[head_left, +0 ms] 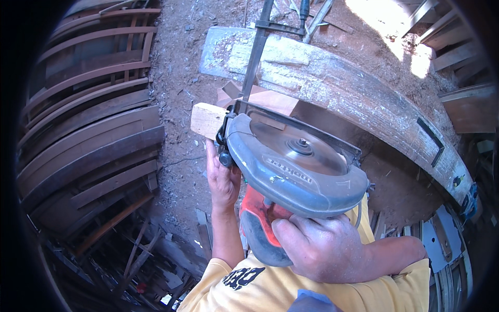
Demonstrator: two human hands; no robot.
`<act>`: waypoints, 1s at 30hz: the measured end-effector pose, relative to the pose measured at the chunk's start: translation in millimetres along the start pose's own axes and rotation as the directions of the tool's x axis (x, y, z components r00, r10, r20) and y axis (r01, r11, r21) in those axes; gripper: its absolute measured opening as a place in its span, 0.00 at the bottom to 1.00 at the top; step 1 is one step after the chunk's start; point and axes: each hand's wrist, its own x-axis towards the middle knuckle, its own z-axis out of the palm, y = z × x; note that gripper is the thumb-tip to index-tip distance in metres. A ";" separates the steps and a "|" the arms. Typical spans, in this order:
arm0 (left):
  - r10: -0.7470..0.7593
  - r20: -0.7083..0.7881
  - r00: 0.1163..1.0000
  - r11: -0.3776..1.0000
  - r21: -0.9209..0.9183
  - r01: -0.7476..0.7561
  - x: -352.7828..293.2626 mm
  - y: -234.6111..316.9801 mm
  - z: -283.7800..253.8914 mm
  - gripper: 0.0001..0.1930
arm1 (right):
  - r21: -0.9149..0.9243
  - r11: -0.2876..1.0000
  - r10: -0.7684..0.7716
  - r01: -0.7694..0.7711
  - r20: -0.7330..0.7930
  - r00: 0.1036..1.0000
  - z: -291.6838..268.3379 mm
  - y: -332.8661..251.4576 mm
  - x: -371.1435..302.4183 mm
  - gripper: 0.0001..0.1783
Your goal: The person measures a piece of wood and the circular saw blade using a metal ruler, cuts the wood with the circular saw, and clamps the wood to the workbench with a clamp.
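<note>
My right hand [325, 247] is closed round the red and dark handle of a circular saw [299, 187] with a grey blade guard. Its round blade [299, 148] faces up toward me and looks smooth, its teeth not distinct. At the saw's left end a pale wooden block [206, 120] sticks out. My left hand [224, 179] grips this block from the near side, one finger reaching up to its edge; the saw hides the other fingers in part. A black knob [225, 158] on the saw sits beside that hand. Beyond the saw runs the dark bar of a clamp [254, 65].
A long, dust-covered plank [332, 78] stretches across behind the saw, with a black square [434, 145] on it. Stacked wooden frames [99, 125] line the left side. More boards [468, 106] stand at the right. Chips and sawdust cover the ground [179, 88].
</note>
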 end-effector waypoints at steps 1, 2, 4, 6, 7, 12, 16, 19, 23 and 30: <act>0.000 0.000 1.000 1.000 0.000 0.000 0.3 0.2 0.0 0.52 | 0.011 1.000 0.008 -0.008 -0.016 1.000 0.3 -0.5 0.7 0.07; 0.000 -0.002 1.000 1.000 -0.014 0.000 0.5 0.4 0.0 0.52 | 0.012 1.000 0.007 -0.007 -0.015 1.000 0.6 -0.6 0.9 0.07; 0.001 -0.005 1.000 1.000 -0.029 -0.001 0.3 0.7 -0.6 0.52 | 0.011 1.000 0.010 -0.010 -0.010 1.000 1.1 -0.8 1.1 0.07; -0.014 -0.001 1.000 0.999 -0.038 0.014 -0.2 0.6 -1.9 0.51 | 0.002 1.000 0.006 -0.006 0.011 1.000 -0.1 -0.4 0.8 0.08; -0.015 -0.001 1.000 0.999 -0.038 0.015 -0.4 -0.5 -3.7 0.51 | -0.007 1.000 0.001 -0.001 0.033 0.999 -0.5 -0.3 0.7 0.08; 0.017 0.008 1.000 0.992 -0.126 -0.016 4.1 -1.0 -1.1 0.51 | -0.001 1.000 -0.014 0.014 0.017 1.000 -1.2 -1.9 4.5 0.07; -0.008 -0.033 0.999 0.990 -0.142 0.004 6.3 3.9 4.2 0.50 | -0.001 1.000 -0.016 0.016 0.006 1.000 3.0 0.5 4.0 0.09; 0.018 0.027 0.999 0.991 -0.133 -0.014 8.9 -1.4 -1.2 0.51 | -0.014 0.999 -0.030 0.030 -0.004 1.000 4.5 2.6 4.0 0.09; -0.004 -0.013 1.000 0.995 -0.103 0.003 5.3 3.0 -2.4 0.51 | -0.017 0.999 -0.042 0.041 -0.029 0.999 6.8 1.3 5.8 0.08; -0.007 -0.003 1.000 0.992 -0.124 0.006 4.9 -0.5 -7.8 0.50 | 0.008 1.000 -0.030 0.030 -0.001 1.000 3.6 -1.2 8.2 0.08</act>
